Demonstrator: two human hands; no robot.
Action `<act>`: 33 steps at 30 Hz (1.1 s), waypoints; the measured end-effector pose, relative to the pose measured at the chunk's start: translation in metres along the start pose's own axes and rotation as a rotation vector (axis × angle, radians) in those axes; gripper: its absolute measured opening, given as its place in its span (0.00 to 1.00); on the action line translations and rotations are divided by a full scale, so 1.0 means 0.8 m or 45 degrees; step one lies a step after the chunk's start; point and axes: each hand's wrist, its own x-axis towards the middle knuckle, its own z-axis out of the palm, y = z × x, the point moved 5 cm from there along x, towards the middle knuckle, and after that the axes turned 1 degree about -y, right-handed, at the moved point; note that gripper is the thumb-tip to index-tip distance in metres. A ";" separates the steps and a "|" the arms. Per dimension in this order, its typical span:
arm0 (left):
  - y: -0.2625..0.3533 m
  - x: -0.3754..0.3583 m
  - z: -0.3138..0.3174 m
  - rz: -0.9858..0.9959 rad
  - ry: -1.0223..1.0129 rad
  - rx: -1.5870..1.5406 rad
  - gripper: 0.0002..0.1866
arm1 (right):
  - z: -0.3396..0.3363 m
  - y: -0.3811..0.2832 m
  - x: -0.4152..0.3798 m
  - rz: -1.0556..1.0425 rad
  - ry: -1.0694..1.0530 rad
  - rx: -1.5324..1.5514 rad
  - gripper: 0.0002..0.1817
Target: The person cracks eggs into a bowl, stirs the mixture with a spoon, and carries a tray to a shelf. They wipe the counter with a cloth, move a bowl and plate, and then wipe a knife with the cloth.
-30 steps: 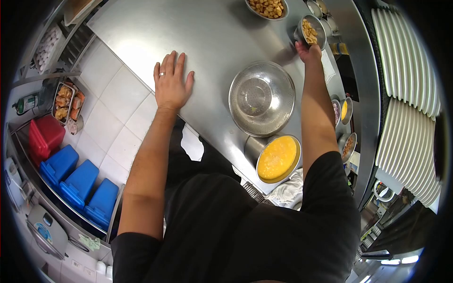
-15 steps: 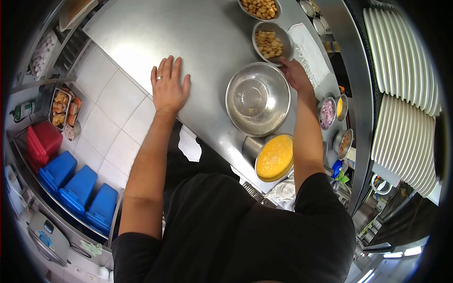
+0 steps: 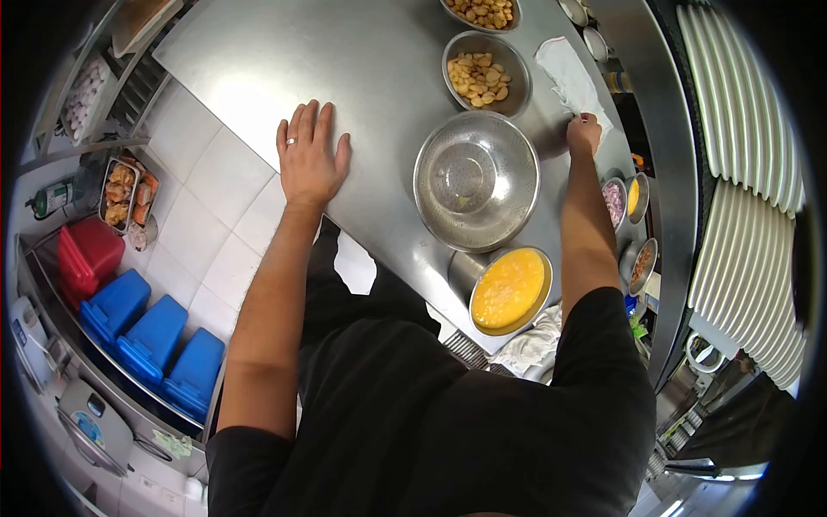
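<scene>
My left hand (image 3: 312, 159) lies flat on the steel table (image 3: 362, 77) near its left edge, fingers apart, a ring on one finger. At the right, my right hand (image 3: 584, 133) is closed at the lower end of a white cloth (image 3: 564, 73), its fingers pinching the cloth. Between the hands sits an empty perforated metal bowl (image 3: 476, 181). Above it, a metal bowl of pale brown pieces (image 3: 479, 79) stands close to its rim. Below it is a deep metal pot of yellow liquid (image 3: 508, 291).
A second bowl of brown pieces (image 3: 484, 12) is at the top. Small bowls of chopped purple food (image 3: 613, 202) and brown bits (image 3: 642, 261) line the right side. Stacked white plates (image 3: 741, 95) stand farther right. Blue bins (image 3: 153, 338) are at lower left.
My right hand has let go of the bowl of brown pieces and moved right onto the white cloth. That bowl now sits slightly farther left. My left hand stays put.
</scene>
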 end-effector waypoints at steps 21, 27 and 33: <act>0.014 -0.014 -0.011 0.156 0.086 -0.054 0.29 | -0.251 0.283 -0.402 0.485 0.351 2.267 0.21; 0.010 -0.019 -0.003 0.261 0.075 0.011 0.27 | -0.375 0.366 -0.599 0.775 0.300 2.067 0.19; -0.001 -0.019 0.006 0.297 0.082 -0.043 0.30 | -0.403 0.395 -0.672 0.619 0.182 1.913 0.19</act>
